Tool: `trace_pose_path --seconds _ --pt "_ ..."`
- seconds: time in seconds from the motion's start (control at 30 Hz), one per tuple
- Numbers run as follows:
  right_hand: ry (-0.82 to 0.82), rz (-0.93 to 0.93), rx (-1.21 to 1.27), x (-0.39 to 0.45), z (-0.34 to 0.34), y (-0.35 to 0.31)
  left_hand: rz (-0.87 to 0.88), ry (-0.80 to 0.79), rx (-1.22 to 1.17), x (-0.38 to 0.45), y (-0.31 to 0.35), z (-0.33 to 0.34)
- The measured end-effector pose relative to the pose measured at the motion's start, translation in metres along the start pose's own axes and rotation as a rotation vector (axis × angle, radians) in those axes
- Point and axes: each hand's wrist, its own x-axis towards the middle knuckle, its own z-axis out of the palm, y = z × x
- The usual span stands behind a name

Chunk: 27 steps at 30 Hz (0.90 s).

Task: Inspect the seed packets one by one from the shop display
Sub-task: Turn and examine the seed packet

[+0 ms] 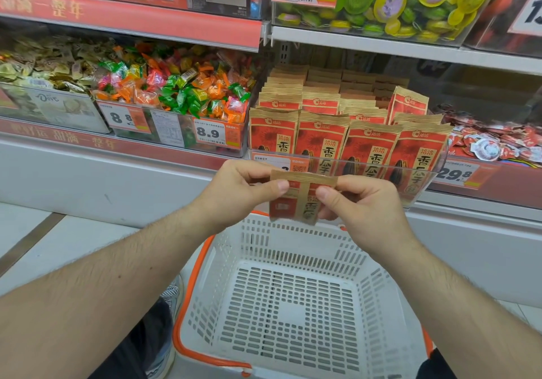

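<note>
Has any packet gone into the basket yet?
No, the white basket shows only its bare slotted floor, and the one seed packet out of the display is held above it between both hands.

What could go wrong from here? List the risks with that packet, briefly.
1. The seed packet is pinched only at its top edge by the left hand and right hand; it could slip and drop into the white basket below.
2. Pulling those corners apart might tear the top seal.
3. Returning it carelessly could topple the upright packets in the display bin, which already lean unevenly.
</note>
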Motion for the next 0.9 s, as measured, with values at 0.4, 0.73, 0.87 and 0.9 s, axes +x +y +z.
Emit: trace_pose_path --seconds 0.4,0.73,0.87,0.9 --pt "-0.039 0.184 0.113 0.001 0.001 -0.004 -0.231 0.064 -0.212 0.001 0.004 0.012" --pt "-0.181 0.342 0.182 0.001 0.003 -0.003 -0.368 0.064 -0.191 0.003 0.005 0.006" --pt "-0.092 0.388 0.252 0.004 0.002 -0.003 -0.45 -0.081 -0.115 -0.002 0.006 0.007" --pt "-0.101 0.402 0.263 0.005 0.001 -0.004 -0.451 -0.083 -0.138 -0.003 0.007 0.008"
